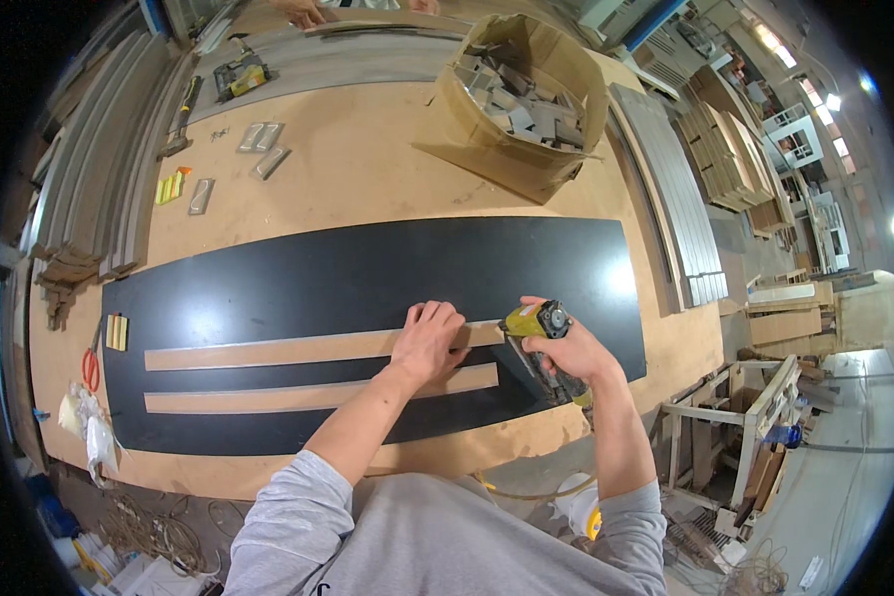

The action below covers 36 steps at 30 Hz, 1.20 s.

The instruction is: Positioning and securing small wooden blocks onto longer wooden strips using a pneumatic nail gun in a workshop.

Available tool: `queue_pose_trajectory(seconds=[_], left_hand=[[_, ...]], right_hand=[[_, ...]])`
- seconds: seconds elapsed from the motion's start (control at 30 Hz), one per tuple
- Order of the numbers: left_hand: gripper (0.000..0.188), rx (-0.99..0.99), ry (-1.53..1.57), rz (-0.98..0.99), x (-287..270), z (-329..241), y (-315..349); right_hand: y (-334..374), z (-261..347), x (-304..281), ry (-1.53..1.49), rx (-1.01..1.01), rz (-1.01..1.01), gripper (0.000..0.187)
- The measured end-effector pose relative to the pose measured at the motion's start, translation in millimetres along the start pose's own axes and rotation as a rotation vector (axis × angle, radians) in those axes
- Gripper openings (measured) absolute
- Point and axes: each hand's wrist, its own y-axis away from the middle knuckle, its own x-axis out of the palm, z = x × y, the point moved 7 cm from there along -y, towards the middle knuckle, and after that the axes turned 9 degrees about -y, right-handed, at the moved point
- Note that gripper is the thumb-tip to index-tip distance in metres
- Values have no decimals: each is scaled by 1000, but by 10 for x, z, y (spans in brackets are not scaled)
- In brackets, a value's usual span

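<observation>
A long black panel (pixel 387 258) lies flat on the workbench. Two narrow wooden strips with pale edges rest on it side by side: the far strip (pixel 268 353) and the near strip (pixel 268 399). My left hand (pixel 429 340) bends over the far strip toward its right end, fingers at the far edge and thumb at the near one. Wrapped in my right hand (pixel 571 348) is a yellow and black nail gun (pixel 539 320), its nose against or just above the far strip's right end. The hand hides part of its handle.
A cardboard box (pixel 576 179) of offcuts stands at the back. Stacked boards flank the bench, left (pixel 109 159) and right (pixel 666 189). Another nail gun (pixel 243 77), a hammer (pixel 182 119) and red-handled scissors (pixel 90 368) lie leftward. A person's hands (pixel 303 12) show beyond the bench.
</observation>
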Motion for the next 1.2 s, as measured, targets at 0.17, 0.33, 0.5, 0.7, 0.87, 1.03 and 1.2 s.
queue_pose_trajectory(seconds=[0.17,0.33,0.5,0.7,0.87,1.03,1.2], left_hand=[[44,26,39,-12,30,16,15],[44,11,38,4,0,-12,-3],[43,7,42,9,-13,-21,-7],[44,7,46,5,-4,38,30],[44,6,3,25,-24,25,6],[55,9,42,70,-237,19,-50],[42,385,-86,-64,-1494,-750,-462]], right_hand=[[112,-89,34,-25,-5,4,66],[229,-104,64,-21,25,12,66],[215,-115,58,-28,27,-10,66],[153,-207,-1,12,-15,-110,72],[-18,-490,-177,402,-243,-616,88],[-112,-992,-125,515,-433,-750,78],[15,-1026,-109,536,-440,-901,63]])
